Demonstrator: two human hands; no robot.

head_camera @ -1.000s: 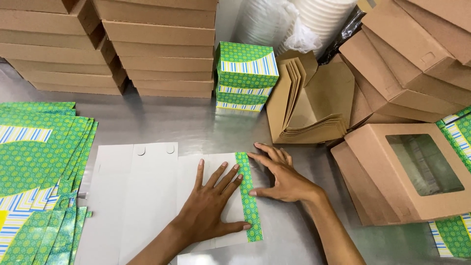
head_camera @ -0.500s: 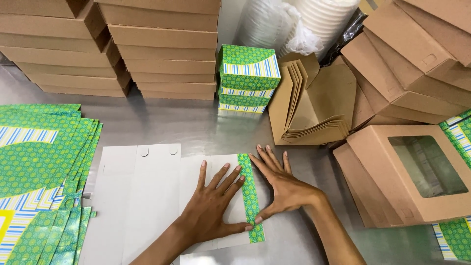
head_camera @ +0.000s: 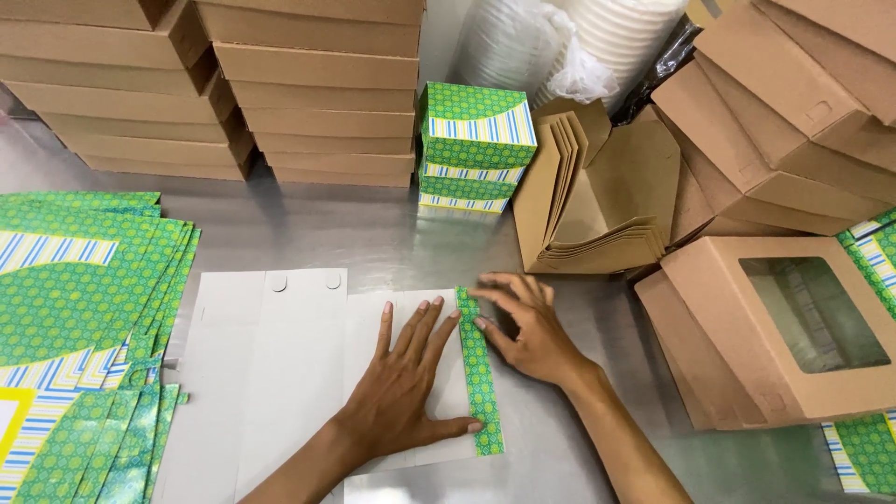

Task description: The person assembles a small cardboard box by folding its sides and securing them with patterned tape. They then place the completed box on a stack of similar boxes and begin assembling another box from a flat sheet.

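The left hand [head_camera: 403, 378] lies flat, fingers spread, on a white box blank [head_camera: 280, 373] that is spread on the steel table [head_camera: 373, 238] with its unprinted side up. The hand grips nothing; it only presses the sheet down. Along the right edge of the blank a narrow green flap [head_camera: 479, 373] is folded over, so its patterned side shows. The left thumb touches the lower part of this flap. The right hand [head_camera: 527, 327] is just beside it on the right, also open, with the fingertips on the upper part of the flap and the palm on the table.

To the left, near the edge of the view, a pile of flat blanks [head_camera: 79, 308] lies with the green and striped side up, fanned a little.

To the right stands a brown window box [head_camera: 784, 327]. Behind the hands is a bundle of folded brown cartons [head_camera: 597, 201], standing open like a fan. Next to it, further back, are two green boxes [head_camera: 476, 149], one on top of the other. At the far left rises a stack of brown boxes [head_camera: 224, 84], and more brown boxes [head_camera: 793, 112] lean at the far right. White cups [head_camera: 607, 37] in plastic are at the back.
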